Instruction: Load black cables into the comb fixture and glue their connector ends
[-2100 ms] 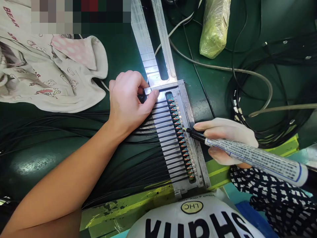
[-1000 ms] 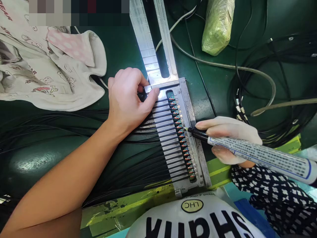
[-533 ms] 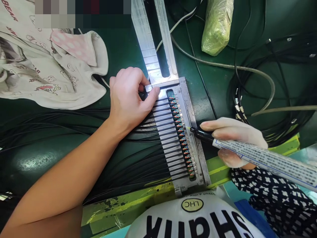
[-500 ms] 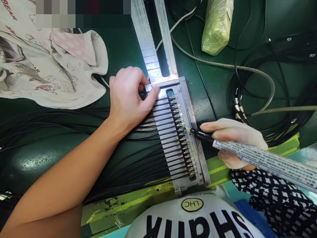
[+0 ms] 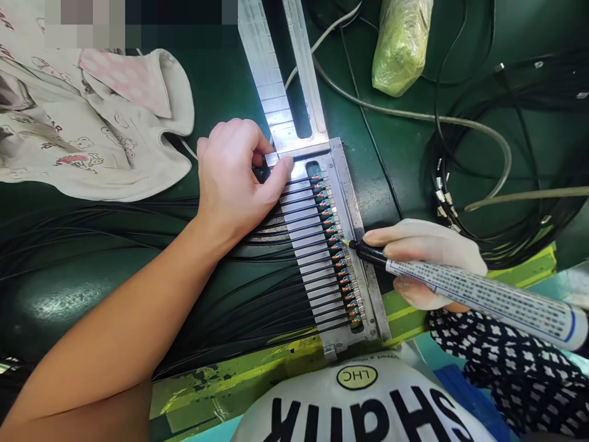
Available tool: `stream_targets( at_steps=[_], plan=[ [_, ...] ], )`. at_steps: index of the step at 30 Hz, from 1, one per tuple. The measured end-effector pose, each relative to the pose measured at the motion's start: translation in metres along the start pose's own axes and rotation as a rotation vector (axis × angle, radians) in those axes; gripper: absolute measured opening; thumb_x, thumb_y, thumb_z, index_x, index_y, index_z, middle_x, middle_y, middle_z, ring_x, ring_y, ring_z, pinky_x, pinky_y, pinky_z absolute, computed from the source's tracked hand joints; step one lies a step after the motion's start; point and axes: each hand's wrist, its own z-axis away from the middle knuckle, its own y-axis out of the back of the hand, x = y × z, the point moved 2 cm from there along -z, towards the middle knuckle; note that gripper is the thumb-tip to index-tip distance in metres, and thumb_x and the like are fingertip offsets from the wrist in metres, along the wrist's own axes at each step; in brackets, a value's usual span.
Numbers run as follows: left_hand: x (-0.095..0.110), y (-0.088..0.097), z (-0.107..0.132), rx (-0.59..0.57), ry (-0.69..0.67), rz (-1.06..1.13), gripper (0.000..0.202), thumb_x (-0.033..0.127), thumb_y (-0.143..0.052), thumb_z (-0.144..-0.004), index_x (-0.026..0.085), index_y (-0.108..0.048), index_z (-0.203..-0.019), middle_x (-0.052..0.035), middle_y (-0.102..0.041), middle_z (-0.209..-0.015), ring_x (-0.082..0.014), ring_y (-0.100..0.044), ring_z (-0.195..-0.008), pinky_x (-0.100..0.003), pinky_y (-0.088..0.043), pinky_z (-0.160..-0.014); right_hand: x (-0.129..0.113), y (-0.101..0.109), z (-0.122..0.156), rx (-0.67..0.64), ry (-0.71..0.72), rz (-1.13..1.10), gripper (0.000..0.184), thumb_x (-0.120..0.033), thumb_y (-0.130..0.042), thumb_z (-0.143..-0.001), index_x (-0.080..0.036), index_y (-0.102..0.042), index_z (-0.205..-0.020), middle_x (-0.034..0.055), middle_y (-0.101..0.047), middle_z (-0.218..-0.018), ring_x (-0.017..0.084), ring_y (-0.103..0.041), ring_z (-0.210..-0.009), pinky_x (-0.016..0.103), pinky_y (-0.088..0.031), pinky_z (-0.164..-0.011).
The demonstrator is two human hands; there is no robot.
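My pen (image 5: 478, 294) tip has slid back left onto the wire ends (image 5: 343, 270), midway down the metal jig (image 5: 365, 294). My gloved right hand (image 5: 427, 258) pinches the pen. My left hand (image 5: 234, 178) stays curled around the clamp bar (image 5: 271, 161), so the marking carries on.

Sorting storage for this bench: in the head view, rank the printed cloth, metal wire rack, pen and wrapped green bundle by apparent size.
1. printed cloth
2. metal wire rack
3. pen and wrapped green bundle: unsure; the pen is long, thin and nearer, the bundle is cut off by the top edge.
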Motion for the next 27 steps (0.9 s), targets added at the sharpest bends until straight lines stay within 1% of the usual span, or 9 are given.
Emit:
stream_targets(
  at_steps=[2, 6, 11, 14, 17, 20, 24, 27],
  plan=[
    [0.001, 0.0005, -0.0001, 0.018, -0.013, -0.001, 0.017, 0.036, -0.07, -0.09, 0.026, -0.057, -0.091, -0.0014, -0.058, -0.088, -0.0269, -0.064, -0.107, -0.05, -0.048, -0.102, -0.0007, 0.0002, 0.0003, -0.023, 0.062, -0.008, 0.017, -0.03, -0.073, -0.091, -0.02, -0.068, -0.104, 0.0143, -0.078, -0.103, 0.024, -0.078, -0.087, 0.032, -0.066, -0.069],
    [0.003, 0.0019, 0.0001, 0.033, -0.025, -0.012, 0.016, 0.035, -0.069, -0.09, 0.026, -0.056, -0.089, -0.0012, -0.058, -0.085, -0.0255, -0.065, -0.102, -0.048, -0.05, -0.098, 0.0006, 0.0009, 0.0008, -0.018, 0.064, -0.006, 0.018, -0.027, -0.073, -0.09, -0.019, -0.067, -0.105, 0.0147, -0.078, -0.103, 0.024, -0.077, -0.085, 0.033, -0.066, -0.068],
    [0.0021, 0.0017, 0.0003, 0.024, -0.016, -0.009, 0.015, 0.037, -0.067, -0.091, 0.026, -0.056, -0.09, -0.0013, -0.057, -0.086, -0.0255, -0.064, -0.103, -0.048, -0.049, -0.099, -0.0007, 0.0002, 0.001, -0.011, 0.045, -0.006, 0.013, -0.027, -0.071, -0.092, -0.018, -0.067, -0.101, 0.016, -0.078, -0.102, 0.024, -0.077, -0.084, 0.033, -0.065, -0.068],
    [0.0, 0.0005, -0.0001, 0.014, -0.009, -0.002, 0.018, 0.04, -0.067, -0.09, 0.026, -0.057, -0.091, -0.0017, -0.058, -0.087, -0.0268, -0.064, -0.105, -0.049, -0.047, -0.101, -0.0013, 0.0002, 0.0007, -0.006, 0.028, -0.007, 0.014, -0.028, -0.071, -0.093, -0.017, -0.067, -0.1, 0.0169, -0.078, -0.102, 0.024, -0.077, -0.085, 0.033, -0.065, -0.068],
    [-0.001, 0.0004, -0.0003, 0.005, -0.003, -0.007, 0.02, 0.044, -0.067, -0.089, 0.026, -0.059, -0.093, -0.0029, -0.06, -0.09, -0.0286, -0.064, -0.107, -0.051, -0.047, -0.101, -0.0008, 0.0001, 0.0003, -0.014, 0.048, -0.017, 0.016, -0.029, -0.072, -0.092, -0.017, -0.067, -0.102, 0.0157, -0.078, -0.102, 0.024, -0.077, -0.086, 0.033, -0.065, -0.068],
    [-0.0002, 0.0015, 0.0, -0.016, 0.014, -0.002, 0.018, 0.045, -0.066, -0.09, 0.029, -0.06, -0.097, -0.0037, -0.064, -0.095, -0.0296, -0.064, -0.108, -0.052, -0.046, -0.101, 0.0008, 0.0004, 0.0002, 0.007, 0.07, -0.036, 0.018, -0.029, -0.073, -0.091, -0.018, -0.068, -0.105, 0.0157, -0.078, -0.103, 0.025, -0.078, -0.088, 0.034, -0.066, -0.066],
    [0.002, 0.0029, 0.0005, -0.01, 0.024, -0.013, 0.015, 0.042, -0.067, -0.09, 0.029, -0.059, -0.095, -0.003, -0.062, -0.093, -0.0292, -0.064, -0.107, -0.052, -0.047, -0.099, 0.005, 0.0004, 0.0001, -0.006, 0.039, -0.035, 0.021, -0.031, -0.071, -0.093, -0.023, -0.068, -0.112, 0.0136, -0.078, -0.108, 0.026, -0.078, -0.093, 0.036, -0.068, -0.072],
    [0.0029, 0.0033, 0.0005, -0.002, 0.023, -0.02, 0.014, 0.041, -0.064, -0.091, 0.028, -0.058, -0.092, -0.0031, -0.061, -0.09, -0.0278, -0.065, -0.103, -0.051, -0.048, -0.097, 0.0065, 0.0008, -0.0006, -0.02, 0.047, -0.036, 0.025, -0.033, -0.075, -0.091, -0.02, -0.068, -0.111, 0.0137, -0.078, -0.109, 0.025, -0.078, -0.094, 0.033, -0.068, -0.075]
  ],
)
